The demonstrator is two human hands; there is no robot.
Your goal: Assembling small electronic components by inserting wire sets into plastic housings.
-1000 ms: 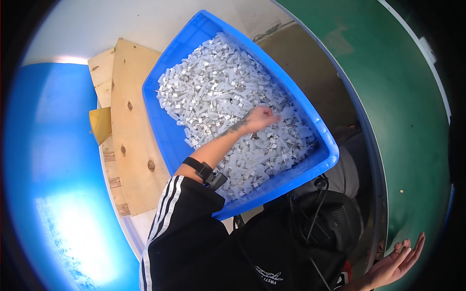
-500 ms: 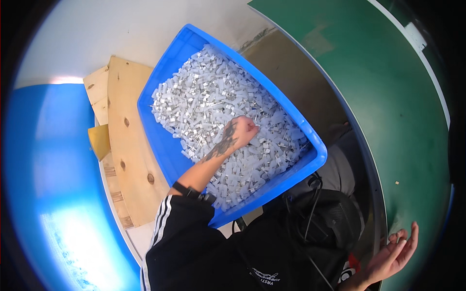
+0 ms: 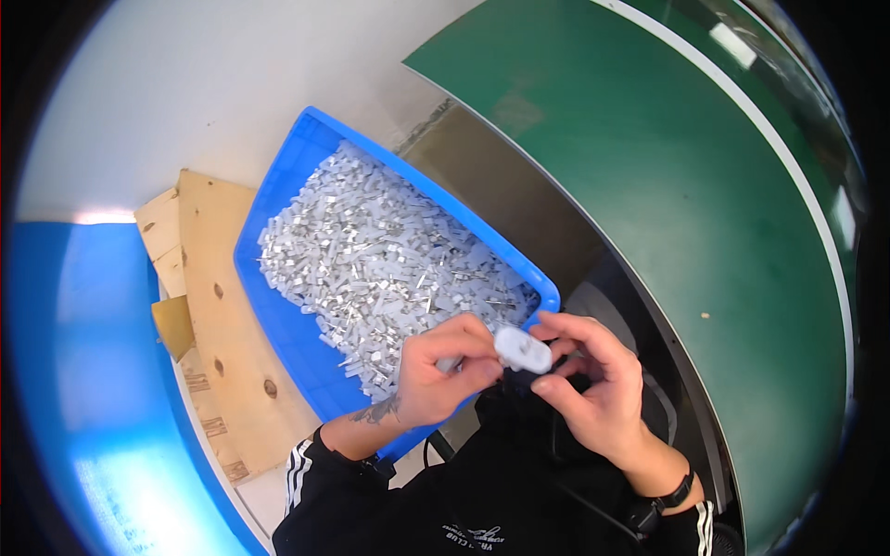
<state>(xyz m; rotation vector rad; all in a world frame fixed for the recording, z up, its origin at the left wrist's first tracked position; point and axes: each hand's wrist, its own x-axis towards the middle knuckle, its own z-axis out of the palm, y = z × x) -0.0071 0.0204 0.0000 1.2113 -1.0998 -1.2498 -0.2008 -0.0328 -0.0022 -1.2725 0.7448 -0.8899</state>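
In front of my chest, both hands are raised over the near end of a blue tub. Between them is a small whitish plastic piece, pale grey and rounded, with blurred details. My left hand pinches its left end between thumb and fingers. At its right end, my right hand has its thumb and forefinger bent around it. Behind them the tub holds a heap of small parts, translucent white with silvery metal ends.
To the right a green tabletop with a white edge line curves past, carrying a tiny pale scrap. Left of the tub stand wooden boards and a glossy blue surface. A pale wall rises behind.
My left hand has come back from the heap toward my chest, with a whitish piece now in its fingers. My right hand has moved left from the green tabletop to meet it.
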